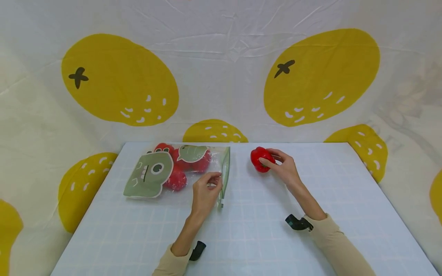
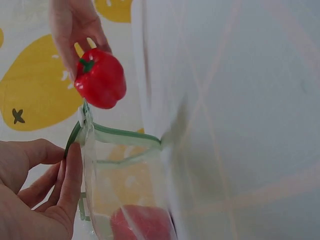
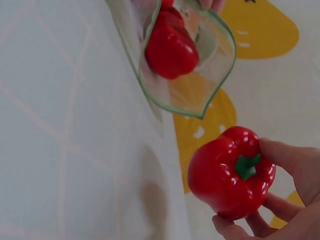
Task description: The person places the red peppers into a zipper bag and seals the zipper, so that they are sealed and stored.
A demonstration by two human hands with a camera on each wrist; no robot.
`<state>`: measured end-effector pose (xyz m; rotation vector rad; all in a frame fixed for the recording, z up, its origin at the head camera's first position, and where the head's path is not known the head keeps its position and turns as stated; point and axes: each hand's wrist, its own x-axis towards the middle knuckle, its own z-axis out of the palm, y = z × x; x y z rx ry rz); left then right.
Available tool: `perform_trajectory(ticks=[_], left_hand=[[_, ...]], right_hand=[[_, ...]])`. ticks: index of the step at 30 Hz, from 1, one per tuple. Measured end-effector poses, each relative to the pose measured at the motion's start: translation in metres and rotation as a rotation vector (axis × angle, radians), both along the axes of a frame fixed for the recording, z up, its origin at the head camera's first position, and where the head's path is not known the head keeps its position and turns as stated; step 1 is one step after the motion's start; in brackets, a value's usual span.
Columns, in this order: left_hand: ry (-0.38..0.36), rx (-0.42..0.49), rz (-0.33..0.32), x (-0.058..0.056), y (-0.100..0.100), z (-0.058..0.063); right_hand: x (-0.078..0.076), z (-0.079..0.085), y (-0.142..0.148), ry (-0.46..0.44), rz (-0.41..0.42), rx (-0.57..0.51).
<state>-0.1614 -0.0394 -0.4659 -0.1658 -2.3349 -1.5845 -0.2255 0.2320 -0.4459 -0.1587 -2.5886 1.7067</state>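
A clear zip bag (image 1: 215,161) with a green monster print lies on the table, several red peppers (image 1: 176,180) inside it. My left hand (image 1: 206,193) pinches the upper edge of the bag's mouth between thumb and fingers. That green-edged mouth (image 3: 230,45) gapes toward the right in the right wrist view. To the right of the bag, my right hand (image 1: 284,168) grips a shiny red bell pepper (image 1: 259,159) with a green stem. In the left wrist view this pepper (image 2: 101,80) appears just beyond the bag's mouth, outside it.
A pale blue checked cloth covers the table (image 1: 255,237). Behind it hangs a white backdrop (image 1: 221,84) with big yellow fruit prints. Dark wrist cameras (image 1: 299,223) sit at both beige sleeves (image 1: 342,245).
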Motion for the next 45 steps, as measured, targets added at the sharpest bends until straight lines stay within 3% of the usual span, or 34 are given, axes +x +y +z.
perform_trajectory(ticks=[6,19,27,34,45], left_hand=[[0.043,0.002,-0.002,-0.001,0.0,0.0],[0.016,-0.002,0.004,0.0,0.0,0.002],[0.029,-0.017,0.029,0.002,-0.002,0.004],[0.092,-0.013,0.041,0.004,-0.004,0.003],[0.085,-0.034,0.057,0.009,-0.004,0.005]], right_hand=[[-0.002,-0.003,-0.017,0.013,0.056,-0.035],[-0.002,-0.008,-0.049,0.05,0.178,-0.062],[-0.002,-0.012,-0.067,0.026,0.244,-0.056],[-0.004,-0.016,-0.078,0.024,0.319,-0.078],[-0.009,-0.024,-0.086,-0.034,0.479,-0.093]])
